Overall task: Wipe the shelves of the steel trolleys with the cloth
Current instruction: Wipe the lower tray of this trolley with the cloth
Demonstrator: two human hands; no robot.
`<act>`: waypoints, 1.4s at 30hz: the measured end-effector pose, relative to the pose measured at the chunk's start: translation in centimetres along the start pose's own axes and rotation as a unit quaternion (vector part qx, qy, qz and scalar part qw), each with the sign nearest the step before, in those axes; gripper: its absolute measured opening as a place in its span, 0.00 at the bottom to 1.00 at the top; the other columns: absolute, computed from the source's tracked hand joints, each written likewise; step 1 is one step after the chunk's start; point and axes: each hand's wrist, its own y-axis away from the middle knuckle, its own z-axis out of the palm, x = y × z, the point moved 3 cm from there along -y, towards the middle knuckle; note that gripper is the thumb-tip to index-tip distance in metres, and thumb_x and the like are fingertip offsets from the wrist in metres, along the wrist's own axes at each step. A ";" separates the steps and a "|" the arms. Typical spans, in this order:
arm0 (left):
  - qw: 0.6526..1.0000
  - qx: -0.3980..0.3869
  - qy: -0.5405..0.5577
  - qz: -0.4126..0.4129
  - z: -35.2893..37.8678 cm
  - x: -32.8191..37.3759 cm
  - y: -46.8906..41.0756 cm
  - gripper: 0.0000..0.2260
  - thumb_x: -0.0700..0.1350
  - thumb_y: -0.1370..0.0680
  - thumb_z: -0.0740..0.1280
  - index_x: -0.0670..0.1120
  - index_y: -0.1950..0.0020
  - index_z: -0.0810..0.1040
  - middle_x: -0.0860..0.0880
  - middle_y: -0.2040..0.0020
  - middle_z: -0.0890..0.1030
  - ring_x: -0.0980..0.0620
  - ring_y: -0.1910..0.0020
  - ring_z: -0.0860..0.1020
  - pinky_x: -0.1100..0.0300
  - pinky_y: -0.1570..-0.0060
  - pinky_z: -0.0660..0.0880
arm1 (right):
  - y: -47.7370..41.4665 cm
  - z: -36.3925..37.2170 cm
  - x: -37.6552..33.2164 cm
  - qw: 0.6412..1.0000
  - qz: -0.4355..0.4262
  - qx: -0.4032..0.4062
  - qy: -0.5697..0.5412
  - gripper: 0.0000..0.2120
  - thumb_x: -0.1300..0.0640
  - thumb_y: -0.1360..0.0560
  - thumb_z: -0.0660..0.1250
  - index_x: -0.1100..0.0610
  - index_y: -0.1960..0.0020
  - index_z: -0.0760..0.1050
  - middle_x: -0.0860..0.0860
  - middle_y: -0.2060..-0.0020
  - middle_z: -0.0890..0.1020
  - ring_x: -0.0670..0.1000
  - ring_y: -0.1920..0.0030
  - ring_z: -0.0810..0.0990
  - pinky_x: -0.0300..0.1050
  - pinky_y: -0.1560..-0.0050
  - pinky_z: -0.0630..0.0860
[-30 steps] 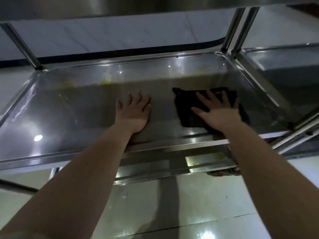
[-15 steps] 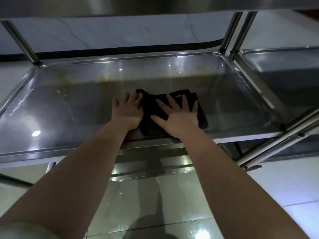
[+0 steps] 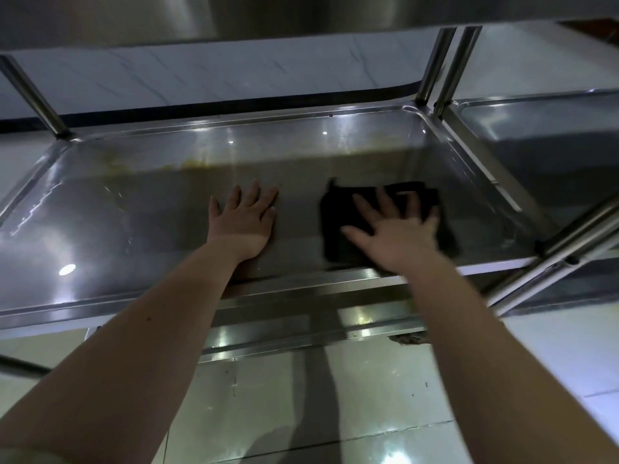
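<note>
On one shelf: two hands, cloth

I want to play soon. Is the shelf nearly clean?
Not yet. The near part of the shelf looks stain-free. The right hand presses the black cloth there; the left hand rests flat. Yellow stains line the back edge, and the next trolley's shelf waits.
</note>
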 end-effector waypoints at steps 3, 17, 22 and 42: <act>1.000 0.004 -0.001 -0.004 -0.2 -0.3 0.2 0.22 0.56 0.16 0.45 0.66 0.22 0.46 0.56 0.20 0.46 0.48 0.21 0.44 0.39 0.26 0.41 | 1.6 1.0 -8.1 0.996 -0.089 0.007 0.001 0.35 0.23 0.30 0.41 0.30 0.25 0.41 0.41 0.21 0.42 0.65 0.24 0.38 0.72 0.34 0.31; 1.000 0.003 -0.006 -0.007 0.0 -0.1 0.2 0.22 0.60 0.17 0.44 0.66 0.22 0.46 0.57 0.20 0.46 0.48 0.21 0.44 0.39 0.26 0.41 | -0.6 -0.8 10.1 0.996 0.086 -0.017 -0.019 0.34 0.23 0.29 0.42 0.29 0.26 0.41 0.40 0.22 0.43 0.61 0.22 0.40 0.70 0.28 0.37; 1.000 0.008 -0.008 -0.004 0.0 -0.2 0.4 0.22 0.59 0.17 0.44 0.66 0.22 0.45 0.57 0.20 0.46 0.48 0.21 0.45 0.38 0.26 0.42 | 0.7 0.4 -1.8 0.999 -0.035 0.016 -0.002 0.33 0.23 0.29 0.41 0.30 0.26 0.40 0.40 0.22 0.42 0.63 0.23 0.40 0.73 0.32 0.37; 1.000 0.006 -0.015 -0.004 0.3 -0.1 -0.2 0.22 0.58 0.17 0.44 0.66 0.22 0.45 0.56 0.20 0.46 0.47 0.21 0.44 0.38 0.27 0.42 | -0.1 -0.7 6.8 1.000 0.023 -0.014 -0.016 0.34 0.21 0.31 0.41 0.27 0.27 0.40 0.38 0.22 0.42 0.62 0.22 0.41 0.72 0.29 0.40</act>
